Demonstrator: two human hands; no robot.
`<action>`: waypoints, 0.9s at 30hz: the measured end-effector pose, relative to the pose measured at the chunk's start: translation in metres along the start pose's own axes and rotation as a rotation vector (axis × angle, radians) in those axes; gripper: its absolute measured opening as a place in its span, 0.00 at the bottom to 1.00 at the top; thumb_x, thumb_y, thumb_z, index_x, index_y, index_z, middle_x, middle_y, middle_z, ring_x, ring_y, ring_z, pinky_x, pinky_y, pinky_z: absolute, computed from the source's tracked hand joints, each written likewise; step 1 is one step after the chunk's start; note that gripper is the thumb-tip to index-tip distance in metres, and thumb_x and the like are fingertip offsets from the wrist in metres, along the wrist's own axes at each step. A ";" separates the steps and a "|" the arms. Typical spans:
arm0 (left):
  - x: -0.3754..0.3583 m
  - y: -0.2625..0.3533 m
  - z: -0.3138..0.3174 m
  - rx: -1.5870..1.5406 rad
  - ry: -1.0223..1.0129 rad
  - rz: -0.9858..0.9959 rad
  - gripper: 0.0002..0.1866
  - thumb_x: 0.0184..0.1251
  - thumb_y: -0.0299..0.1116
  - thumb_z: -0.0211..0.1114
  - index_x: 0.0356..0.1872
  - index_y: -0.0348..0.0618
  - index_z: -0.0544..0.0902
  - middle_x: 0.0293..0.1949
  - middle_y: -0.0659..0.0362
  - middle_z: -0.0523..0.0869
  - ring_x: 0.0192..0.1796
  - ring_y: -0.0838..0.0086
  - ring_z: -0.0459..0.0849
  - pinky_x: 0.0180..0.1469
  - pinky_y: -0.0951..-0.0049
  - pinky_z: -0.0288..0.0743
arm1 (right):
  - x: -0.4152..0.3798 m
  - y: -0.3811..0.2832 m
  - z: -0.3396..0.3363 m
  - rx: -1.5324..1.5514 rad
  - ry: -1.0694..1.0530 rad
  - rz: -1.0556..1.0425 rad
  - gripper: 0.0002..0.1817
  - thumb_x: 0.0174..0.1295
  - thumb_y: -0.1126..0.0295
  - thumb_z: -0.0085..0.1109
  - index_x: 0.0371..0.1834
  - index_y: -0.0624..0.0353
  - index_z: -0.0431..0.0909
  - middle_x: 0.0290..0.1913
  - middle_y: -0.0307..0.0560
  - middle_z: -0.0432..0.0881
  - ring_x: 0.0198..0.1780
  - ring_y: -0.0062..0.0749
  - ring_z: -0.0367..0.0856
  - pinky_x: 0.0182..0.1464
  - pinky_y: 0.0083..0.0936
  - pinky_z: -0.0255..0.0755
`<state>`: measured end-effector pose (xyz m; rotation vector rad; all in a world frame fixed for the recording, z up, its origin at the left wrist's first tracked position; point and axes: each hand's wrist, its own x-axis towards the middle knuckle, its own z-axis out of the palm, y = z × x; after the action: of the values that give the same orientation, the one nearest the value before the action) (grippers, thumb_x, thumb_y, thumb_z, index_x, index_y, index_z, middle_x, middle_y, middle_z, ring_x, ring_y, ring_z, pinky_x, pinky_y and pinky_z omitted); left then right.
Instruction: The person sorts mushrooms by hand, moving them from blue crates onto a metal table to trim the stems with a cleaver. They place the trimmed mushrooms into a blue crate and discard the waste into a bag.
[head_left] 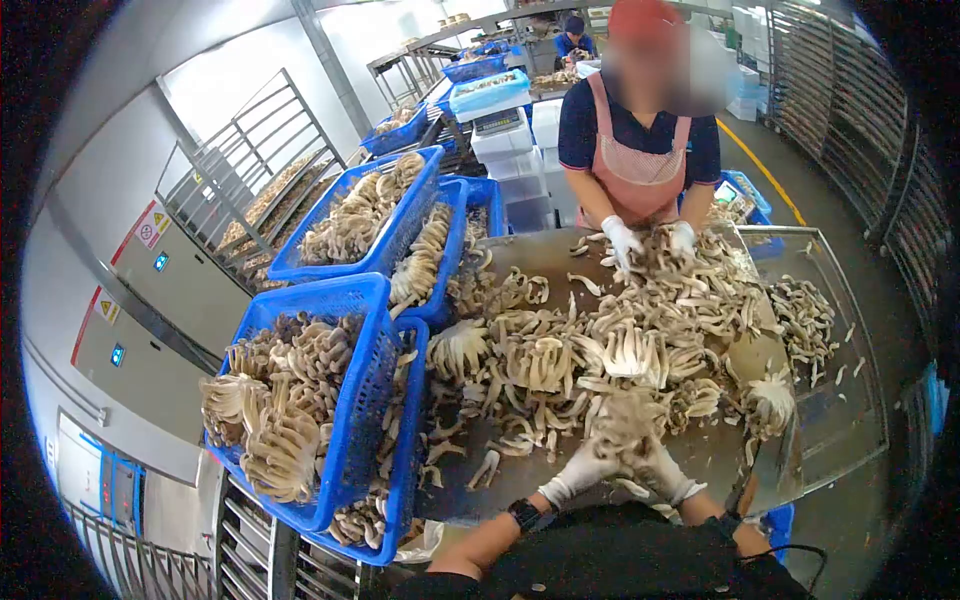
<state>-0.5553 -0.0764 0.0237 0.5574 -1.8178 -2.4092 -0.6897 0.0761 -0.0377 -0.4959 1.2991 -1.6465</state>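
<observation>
Between my two white-gloved hands is a mushroom cluster (622, 422), blurred by motion, just above the near edge of the metal table (450, 490). My left hand (582, 470), with a dark watch at the wrist, is closed around the cluster's left side. On its right side my right hand (668, 472) grips it too; some fingers are hidden behind the mushrooms. Beyond them lies a wide heap of loose mushrooms (545, 365), with a pale cluster (635, 355) in its middle. Another pale cluster (770, 405) rests to the right.
Blue baskets of mushrooms stand at the left, the nearest one (375, 390) tilted against the table. Across the table a person in a pink apron (640, 165) handles mushrooms with gloved hands. A metal tray (850, 420) with mushroom pieces adjoins at right. White boxes (505, 150) are stacked behind.
</observation>
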 end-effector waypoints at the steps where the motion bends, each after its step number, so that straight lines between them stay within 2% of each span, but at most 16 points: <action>1: -0.006 0.005 0.002 0.038 -0.043 -0.030 0.32 0.56 0.28 0.69 0.62 0.40 0.67 0.53 0.59 0.79 0.50 0.73 0.79 0.52 0.72 0.75 | -0.009 -0.019 0.016 -0.229 -0.012 0.025 0.20 0.67 0.68 0.52 0.61 0.57 0.66 0.52 0.44 0.73 0.48 0.28 0.74 0.52 0.29 0.70; 2: -0.013 0.012 0.005 0.078 -0.087 -0.059 0.31 0.57 0.27 0.68 0.63 0.39 0.67 0.53 0.59 0.79 0.50 0.73 0.80 0.54 0.72 0.75 | -0.023 -0.041 0.029 0.207 -0.026 -0.037 0.19 0.65 0.70 0.54 0.59 0.60 0.67 0.51 0.44 0.74 0.49 0.28 0.74 0.54 0.28 0.69; 4: 0.000 -0.021 -0.014 -0.141 -0.147 0.012 0.32 0.60 0.31 0.66 0.65 0.39 0.64 0.58 0.57 0.76 0.57 0.71 0.76 0.60 0.70 0.70 | -0.030 -0.084 0.056 0.199 0.066 -0.115 0.18 0.66 0.71 0.52 0.59 0.62 0.67 0.51 0.45 0.75 0.51 0.26 0.73 0.54 0.28 0.69; 7: -0.026 0.040 0.002 -0.291 -0.250 0.069 0.34 0.60 0.35 0.66 0.67 0.39 0.63 0.60 0.56 0.74 0.60 0.70 0.74 0.63 0.68 0.68 | -0.024 -0.064 0.045 -0.069 -0.034 -0.302 0.19 0.69 0.68 0.49 0.59 0.65 0.66 0.51 0.47 0.76 0.55 0.27 0.73 0.57 0.28 0.68; 10: -0.024 0.017 -0.016 -0.230 -0.231 0.048 0.35 0.60 0.38 0.65 0.67 0.39 0.62 0.61 0.55 0.74 0.60 0.69 0.74 0.63 0.67 0.67 | -0.032 -0.114 0.067 0.036 -0.164 0.089 0.26 0.64 0.67 0.58 0.61 0.58 0.59 0.55 0.48 0.75 0.59 0.33 0.73 0.62 0.32 0.67; 11: -0.022 0.008 -0.023 -0.193 -0.205 0.052 0.35 0.60 0.39 0.65 0.67 0.39 0.62 0.60 0.55 0.74 0.60 0.68 0.74 0.63 0.67 0.67 | -0.025 -0.096 0.053 0.123 -0.099 -0.004 0.23 0.64 0.66 0.58 0.59 0.57 0.61 0.54 0.48 0.76 0.57 0.34 0.74 0.62 0.33 0.67; 12: -0.041 0.079 0.006 -0.063 -0.256 0.291 0.32 0.64 0.42 0.60 0.66 0.37 0.64 0.59 0.53 0.76 0.59 0.68 0.75 0.62 0.67 0.68 | -0.018 -0.079 0.039 0.205 -0.042 -0.103 0.21 0.63 0.65 0.57 0.57 0.57 0.64 0.53 0.49 0.76 0.55 0.36 0.76 0.61 0.33 0.68; 14: -0.035 0.040 -0.020 -0.485 -0.122 0.183 0.28 0.68 0.39 0.55 0.65 0.35 0.65 0.59 0.53 0.75 0.56 0.65 0.78 0.59 0.65 0.72 | -0.020 -0.087 0.032 0.046 0.131 -0.113 0.22 0.64 0.55 0.51 0.56 0.56 0.67 0.54 0.49 0.75 0.56 0.39 0.74 0.64 0.40 0.63; 15: -0.033 0.024 -0.029 -0.695 -0.051 0.124 0.26 0.70 0.38 0.52 0.64 0.34 0.65 0.59 0.52 0.75 0.55 0.64 0.79 0.57 0.63 0.74 | -0.012 -0.052 0.002 0.371 0.120 -0.094 0.24 0.65 0.53 0.46 0.58 0.56 0.66 0.54 0.48 0.75 0.58 0.39 0.71 0.66 0.41 0.60; 16: -0.036 0.032 -0.037 -0.546 0.010 0.113 0.23 0.71 0.36 0.51 0.62 0.34 0.67 0.55 0.51 0.77 0.53 0.63 0.80 0.55 0.63 0.75 | -0.004 -0.016 -0.028 0.697 0.120 -0.077 0.26 0.67 0.50 0.41 0.59 0.57 0.66 0.53 0.48 0.75 0.60 0.38 0.69 0.67 0.41 0.56; 17: -0.044 0.061 -0.020 -0.386 0.122 0.240 0.24 0.69 0.40 0.54 0.62 0.38 0.68 0.56 0.53 0.77 0.54 0.65 0.80 0.55 0.67 0.75 | -0.024 -0.046 -0.017 0.928 0.149 0.112 0.27 0.68 0.49 0.37 0.60 0.57 0.66 0.52 0.48 0.76 0.60 0.37 0.68 0.67 0.40 0.55; 19: -0.050 0.046 -0.037 -0.386 -0.033 0.009 0.26 0.68 0.37 0.57 0.64 0.40 0.65 0.54 0.54 0.78 0.51 0.67 0.80 0.49 0.71 0.77 | -0.028 -0.047 -0.008 -0.463 0.254 -0.043 0.29 0.62 0.62 0.54 0.66 0.55 0.61 0.64 0.48 0.69 0.61 0.39 0.70 0.64 0.37 0.61; 20: -0.048 0.047 -0.030 -0.283 -0.033 0.071 0.27 0.67 0.36 0.59 0.65 0.40 0.65 0.53 0.55 0.78 0.51 0.68 0.80 0.49 0.72 0.77 | -0.031 -0.072 0.030 -0.243 0.311 -0.064 0.32 0.60 0.64 0.57 0.67 0.57 0.59 0.65 0.50 0.68 0.62 0.40 0.69 0.65 0.37 0.60; 22: -0.042 0.045 -0.005 -0.076 -0.035 0.182 0.29 0.65 0.34 0.62 0.66 0.42 0.64 0.53 0.55 0.78 0.51 0.71 0.79 0.48 0.74 0.77 | -0.029 -0.041 0.035 -0.316 0.142 -0.157 0.32 0.55 0.67 0.62 0.64 0.60 0.64 0.63 0.54 0.69 0.62 0.40 0.68 0.63 0.38 0.62; 24: -0.045 0.041 -0.003 0.167 -0.135 -0.107 0.34 0.62 0.33 0.66 0.67 0.43 0.62 0.59 0.58 0.74 0.54 0.72 0.75 0.52 0.73 0.74 | -0.025 -0.020 0.034 -0.565 -0.068 -0.301 0.31 0.50 0.70 0.67 0.60 0.64 0.68 0.61 0.57 0.69 0.62 0.40 0.68 0.62 0.39 0.64; 27: -0.041 0.037 0.001 -0.133 -0.153 0.010 0.31 0.65 0.32 0.62 0.68 0.44 0.62 0.61 0.60 0.73 0.58 0.70 0.74 0.58 0.70 0.71 | -0.041 -0.090 0.058 -1.025 -0.153 -0.634 0.22 0.49 0.73 0.63 0.51 0.60 0.77 0.62 0.63 0.68 0.62 0.52 0.67 0.61 0.43 0.64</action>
<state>-0.5233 -0.0750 0.0686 0.3607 -1.6901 -2.6075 -0.6632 0.0798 0.0736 -1.7470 1.9359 -1.2305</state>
